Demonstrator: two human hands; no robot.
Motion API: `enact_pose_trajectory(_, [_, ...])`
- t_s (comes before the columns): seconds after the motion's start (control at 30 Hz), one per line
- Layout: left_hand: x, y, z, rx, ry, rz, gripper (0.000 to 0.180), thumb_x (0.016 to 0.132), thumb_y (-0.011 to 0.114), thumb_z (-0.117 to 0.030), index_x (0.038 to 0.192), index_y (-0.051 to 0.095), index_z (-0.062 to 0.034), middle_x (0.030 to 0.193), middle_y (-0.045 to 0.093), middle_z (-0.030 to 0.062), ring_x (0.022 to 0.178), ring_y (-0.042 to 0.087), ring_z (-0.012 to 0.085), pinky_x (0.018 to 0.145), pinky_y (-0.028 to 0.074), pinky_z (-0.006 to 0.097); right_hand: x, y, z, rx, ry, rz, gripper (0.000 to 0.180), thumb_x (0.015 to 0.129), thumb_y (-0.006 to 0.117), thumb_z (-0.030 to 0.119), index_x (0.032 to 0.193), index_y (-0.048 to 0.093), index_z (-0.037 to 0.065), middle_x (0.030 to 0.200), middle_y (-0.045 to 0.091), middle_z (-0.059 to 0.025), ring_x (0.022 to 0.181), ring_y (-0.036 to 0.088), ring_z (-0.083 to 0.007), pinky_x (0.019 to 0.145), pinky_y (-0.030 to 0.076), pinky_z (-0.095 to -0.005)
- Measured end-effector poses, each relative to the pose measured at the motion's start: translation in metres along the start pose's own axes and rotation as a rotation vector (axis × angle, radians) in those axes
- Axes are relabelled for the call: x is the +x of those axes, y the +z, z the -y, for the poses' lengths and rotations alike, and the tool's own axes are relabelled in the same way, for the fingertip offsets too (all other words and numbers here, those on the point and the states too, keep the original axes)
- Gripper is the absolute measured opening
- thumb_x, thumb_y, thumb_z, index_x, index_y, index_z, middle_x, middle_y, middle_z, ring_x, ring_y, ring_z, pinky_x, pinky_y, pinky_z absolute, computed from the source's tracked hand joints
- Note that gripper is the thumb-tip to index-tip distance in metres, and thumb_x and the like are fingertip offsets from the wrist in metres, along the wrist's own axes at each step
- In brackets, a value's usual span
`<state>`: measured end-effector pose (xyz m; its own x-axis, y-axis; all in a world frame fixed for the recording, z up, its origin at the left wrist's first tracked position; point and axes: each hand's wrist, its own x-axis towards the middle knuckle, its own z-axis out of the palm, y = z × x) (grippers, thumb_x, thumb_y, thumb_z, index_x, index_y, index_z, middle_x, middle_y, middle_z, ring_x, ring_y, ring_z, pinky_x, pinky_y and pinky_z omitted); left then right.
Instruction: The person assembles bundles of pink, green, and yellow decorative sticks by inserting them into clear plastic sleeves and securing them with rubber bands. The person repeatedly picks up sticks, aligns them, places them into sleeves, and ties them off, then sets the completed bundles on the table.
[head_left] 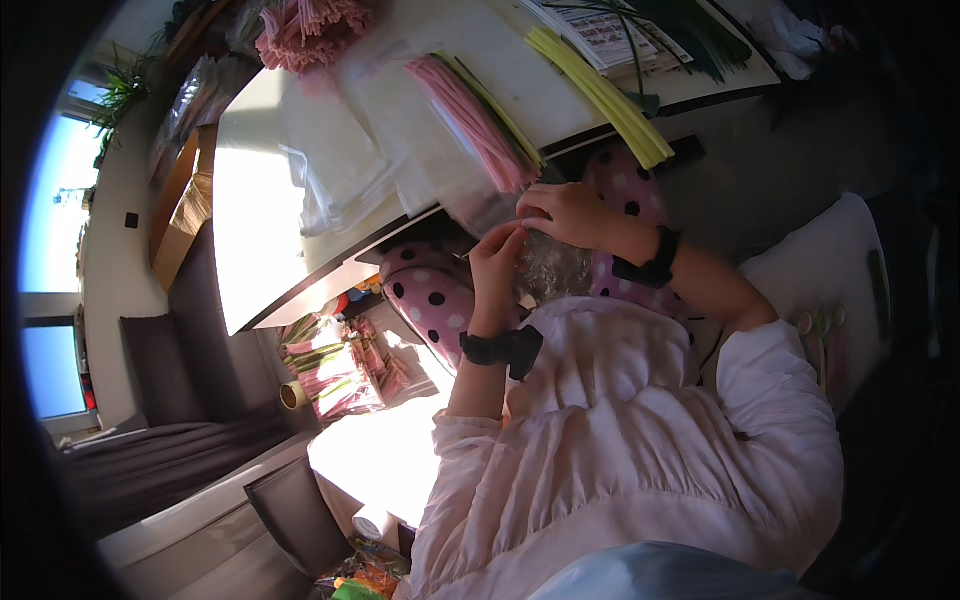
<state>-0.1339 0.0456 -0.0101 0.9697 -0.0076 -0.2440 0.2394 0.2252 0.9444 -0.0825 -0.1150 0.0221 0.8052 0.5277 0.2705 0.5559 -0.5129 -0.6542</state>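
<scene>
Looking down past pale blue cloth (660, 575), nearest the camera at the bottom edge. Wearing a gathered white blouse (610, 420) and pink polka-dot trousers (425, 295). Facing a white table (255, 200) spread with clear plastic sleeves (335, 180), pink chenille stems (470, 120) and yellow-green chenille stems (600, 95). Holding clear crinkled plastic film (558, 268) over the lap, between the thighs. Joining left hand (495, 252) and right hand (570, 212) at the fingertips, apparently pinching the film's upper edge. Probably needing light, even pinches, steady wrists, and rubbing rather than tugging, to avoid tearing; also tilting the edge toward the sunlight to see it better. Losing the exact pinch point behind curled fingers; not managing to tell bag from loose sheet. Cutting off a pink chenille cluster (310, 35) at the top, and sinking into shadow along the right rim.
</scene>
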Motion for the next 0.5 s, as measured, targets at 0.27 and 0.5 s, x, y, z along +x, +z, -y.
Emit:
enact_pose_trajectory(0.27, [-0.001, -0.008, 0.006, 0.028, -0.014, 0.042, 0.021, 0.083, 0.056, -0.007, 0.101, 0.065, 0.0003, 0.077, 0.061, 0.0009, 0.064, 0.054, 0.0061, 0.052, 0.04, 0.018, 0.004, 0.004, -0.004, -0.043, -0.073, 0.119, 0.015, 0.078, 0.065, 0.017, 0.087, 0.057, 0.008, 0.081, 0.061, -0.0081, 0.075, 0.061, -0.0307, 0.063, 0.048, -0.0389])
enact_pose_trajectory(0.5, [0.002, -0.008, -0.008, -0.014, -0.119, 0.039, 0.021, 0.086, 0.053, -0.016, 0.092, 0.067, -0.002, 0.064, 0.051, -0.0027, 0.05, 0.041, 0.0051, 0.046, 0.033, 0.021, 0.004, 0.008, -0.006, -0.112, -0.132, 0.091, 0.016, 0.08, 0.063, 0.018, 0.087, 0.055, 0.006, 0.08, 0.059, -0.0108, 0.072, 0.06, -0.0341, 0.06, 0.047, -0.0418])
